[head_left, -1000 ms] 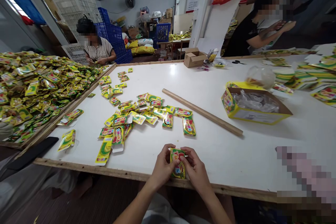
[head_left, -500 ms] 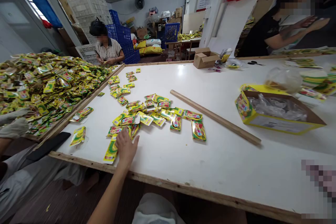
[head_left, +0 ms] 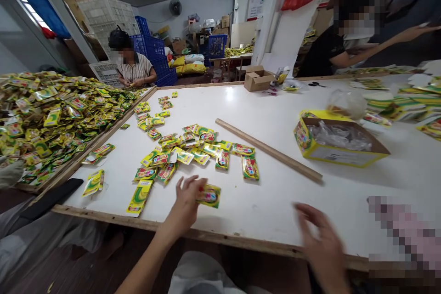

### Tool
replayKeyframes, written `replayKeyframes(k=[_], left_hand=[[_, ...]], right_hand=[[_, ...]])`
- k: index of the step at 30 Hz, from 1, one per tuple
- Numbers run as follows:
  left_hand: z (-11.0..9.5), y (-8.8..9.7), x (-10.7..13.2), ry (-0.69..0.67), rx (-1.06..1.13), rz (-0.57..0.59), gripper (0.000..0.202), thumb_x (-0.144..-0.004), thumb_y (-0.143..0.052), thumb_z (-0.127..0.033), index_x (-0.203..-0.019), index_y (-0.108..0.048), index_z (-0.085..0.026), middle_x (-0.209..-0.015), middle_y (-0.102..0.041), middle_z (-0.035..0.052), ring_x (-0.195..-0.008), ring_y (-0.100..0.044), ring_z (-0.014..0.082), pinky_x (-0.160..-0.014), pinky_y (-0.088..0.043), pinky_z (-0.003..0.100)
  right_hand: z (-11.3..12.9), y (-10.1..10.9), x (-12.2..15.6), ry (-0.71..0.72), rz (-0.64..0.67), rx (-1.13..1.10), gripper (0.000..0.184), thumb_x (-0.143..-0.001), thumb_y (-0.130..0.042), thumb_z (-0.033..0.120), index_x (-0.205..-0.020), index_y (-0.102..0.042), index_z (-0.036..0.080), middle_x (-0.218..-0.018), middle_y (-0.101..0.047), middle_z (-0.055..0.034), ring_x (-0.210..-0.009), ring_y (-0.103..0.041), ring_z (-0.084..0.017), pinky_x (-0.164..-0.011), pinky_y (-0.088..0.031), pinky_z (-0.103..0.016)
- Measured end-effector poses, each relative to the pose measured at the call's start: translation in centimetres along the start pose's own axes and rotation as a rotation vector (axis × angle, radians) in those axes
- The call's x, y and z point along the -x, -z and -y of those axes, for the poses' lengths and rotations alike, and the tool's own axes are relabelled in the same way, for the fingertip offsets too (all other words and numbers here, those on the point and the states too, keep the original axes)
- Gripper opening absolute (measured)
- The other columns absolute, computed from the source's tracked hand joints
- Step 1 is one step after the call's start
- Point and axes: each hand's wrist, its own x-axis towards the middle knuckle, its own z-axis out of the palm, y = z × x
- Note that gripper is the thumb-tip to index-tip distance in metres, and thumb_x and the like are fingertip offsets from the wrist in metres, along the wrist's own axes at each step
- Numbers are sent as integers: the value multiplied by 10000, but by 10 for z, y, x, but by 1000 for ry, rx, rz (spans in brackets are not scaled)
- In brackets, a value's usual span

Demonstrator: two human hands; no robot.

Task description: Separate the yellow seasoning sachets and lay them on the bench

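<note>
My left hand (head_left: 187, 202) is closed on a small yellow-and-green printed carton (head_left: 211, 196), gripping its left end just above the white tabletop (head_left: 262, 220). To the right, my right hand (head_left: 323, 245) hovers over the table's near edge, slightly blurred, its thumb and fingers apart and nothing in them. Similar cartons (head_left: 182, 155) lie in a loose cluster beyond my left hand, some with flaps sticking out. One lone carton (head_left: 139, 197) rests near the front edge, and another carton (head_left: 250, 168) is at the cluster's right end.
A wooden strip (head_left: 268, 149) lies diagonally across the table. Right of it stands a yellow display box (head_left: 344, 156) filled with clear plastic. A large carton heap (head_left: 58, 119) is at left. Two people (head_left: 134, 66) work across the table; a gloved hand (head_left: 12, 172) shows at left.
My left hand has moved right from the cluster and lifted a carton with it. My right hand has come into view at the lower right. The camera view has shifted slightly right.
</note>
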Motion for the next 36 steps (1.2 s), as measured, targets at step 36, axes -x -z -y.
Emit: replayKeyframes(k=[36], left_hand=[[-47,-74,-8,223,978,-35,131,-882,-539,-250,-982,-598,-189,-951,-669,58,-912,-623,194,-843,-479,314]], right_hand=[[26,-53,0,89,481,-266,235,-887,-584,420,-957,-652,207,-1011,-648,-68,-956,-605,-231,-815,-485,-305]])
